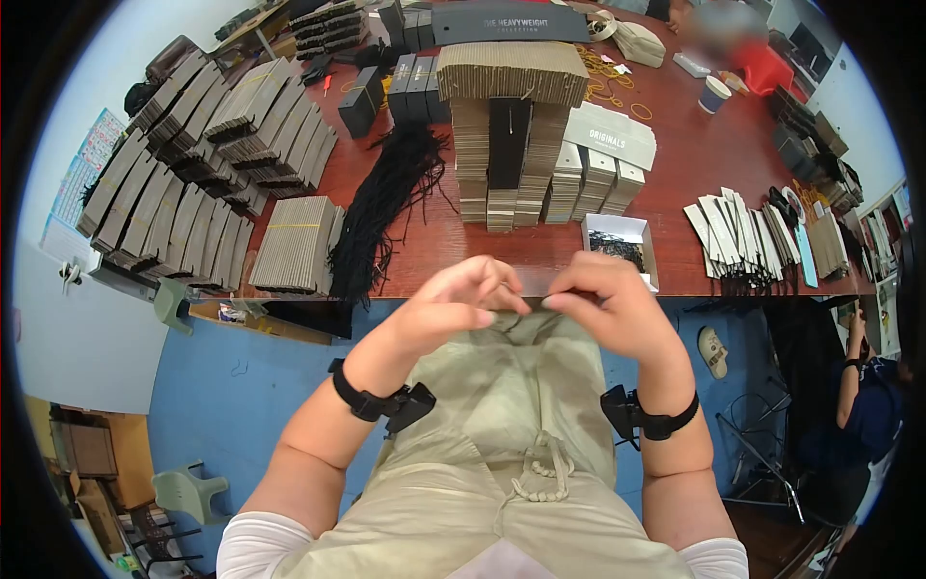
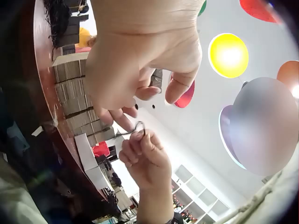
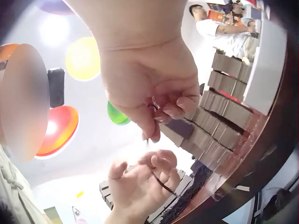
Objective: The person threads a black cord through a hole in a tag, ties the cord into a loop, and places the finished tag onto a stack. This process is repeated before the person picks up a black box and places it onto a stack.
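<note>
Above the lap, my right hand (image 1: 617, 307) pinches a thin black cord (image 2: 140, 123) between thumb and fingertips, with a small loop standing up in the left wrist view. My left hand (image 1: 453, 307) is just beside it, its fingers loosely bent and the thumb apart. Across the left fingers runs a dark length of cord (image 3: 163, 185), seen in the right wrist view. Whether the left fingers grip it cannot be told. In the head view the cord is too fine to make out.
Stacks of grey card pieces (image 1: 294, 246) and a black cord bundle (image 1: 386, 203) lie on the red table (image 1: 675, 159). Behind the hands are an open white box (image 1: 648, 232), a tall card stack (image 1: 473, 164) and white tags (image 1: 723, 232). Another person sits at right.
</note>
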The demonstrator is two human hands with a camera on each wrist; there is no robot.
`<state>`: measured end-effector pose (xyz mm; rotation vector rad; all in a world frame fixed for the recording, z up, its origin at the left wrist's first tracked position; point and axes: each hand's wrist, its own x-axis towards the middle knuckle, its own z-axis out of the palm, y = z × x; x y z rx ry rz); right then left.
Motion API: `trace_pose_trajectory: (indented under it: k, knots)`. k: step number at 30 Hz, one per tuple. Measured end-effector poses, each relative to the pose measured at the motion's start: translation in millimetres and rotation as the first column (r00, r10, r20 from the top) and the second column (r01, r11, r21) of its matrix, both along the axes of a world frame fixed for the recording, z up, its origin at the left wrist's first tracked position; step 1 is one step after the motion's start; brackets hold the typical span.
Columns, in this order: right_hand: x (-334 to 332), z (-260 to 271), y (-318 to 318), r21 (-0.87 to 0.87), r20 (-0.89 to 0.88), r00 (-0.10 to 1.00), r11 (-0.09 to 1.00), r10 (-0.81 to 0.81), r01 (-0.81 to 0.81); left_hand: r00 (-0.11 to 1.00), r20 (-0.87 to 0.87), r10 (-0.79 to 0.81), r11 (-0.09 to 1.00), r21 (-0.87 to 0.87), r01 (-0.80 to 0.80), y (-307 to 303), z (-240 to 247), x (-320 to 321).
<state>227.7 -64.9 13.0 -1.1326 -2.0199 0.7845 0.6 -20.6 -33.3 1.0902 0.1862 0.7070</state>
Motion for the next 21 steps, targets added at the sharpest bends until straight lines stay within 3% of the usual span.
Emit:
trace_pose_trajectory:
  k: [3,4,7,9,10,11,12,13,14,16,19,21]
  knots:
    - [-18.5,-2.7,6.6,0.126,0.039,0.996,0.988,0.080,-0.084,0.977,-0.214,-0.004,1.000,0.028,0.010,-5.5,3.7,21.2]
    - [-20.8,1.6,7.8,0.108,0.077,0.996,0.993,0.035,-0.043,0.968,-0.248,0.034,0.999,0.006,-0.034,-8.3,10.3,25.5]
    - [-15.3,6.9,20.6,0.115,0.112,0.992,0.993,-0.050,0.037,0.952,-0.304,-0.049,0.981,-0.194,-0.011,-1.0,4.7,20.0]
    - [-8.2,10.1,36.5,0.051,0.018,0.998,0.997,-0.056,0.055,0.930,-0.366,0.036,0.987,-0.132,-0.091,0.4,8.4,18.9]
    - [0.3,13.8,48.8,-0.234,-0.160,0.973,0.964,-0.167,0.127,0.916,-0.393,0.082,0.986,-0.099,-0.131,0.6,10.1,18.2]
    - [9.4,14.6,63.5,-0.057,-0.160,0.925,0.938,-0.346,0.341,0.912,-0.393,0.119,0.984,-0.073,-0.160,1.3,8.5,17.2]
    - [23.8,7.6,85.5,0.388,0.029,0.805,0.749,-0.592,0.537,0.906,-0.393,0.156,0.981,-0.046,-0.188,2.9,5.2,16.0]
    - [30.8,11.2,93.0,0.671,0.154,0.579,0.515,-0.800,0.533,0.900,-0.392,0.190,0.977,-0.018,-0.214,4.7,2.8,15.2]
    - [38.7,7.9,101.3,0.718,0.157,0.541,0.472,-0.826,0.512,0.893,-0.385,0.233,0.971,0.038,-0.237,4.9,1.5,14.5]
    - [45.1,2.7,107.7,0.753,0.253,0.508,0.497,-0.824,0.432,0.876,-0.362,0.318,0.948,0.146,-0.284,1.5,-1.8,12.5]
    - [43.9,-2.6,111.3,0.798,0.295,0.487,0.492,-0.822,0.348,0.917,-0.291,0.272,0.960,0.014,-0.280,-0.9,-2.8,5.8]
    - [43.8,-5.0,110.3,0.843,0.293,0.465,0.456,-0.835,0.286,0.899,-0.333,0.286,0.943,-0.070,-0.326,-3.3,4.8,3.2]
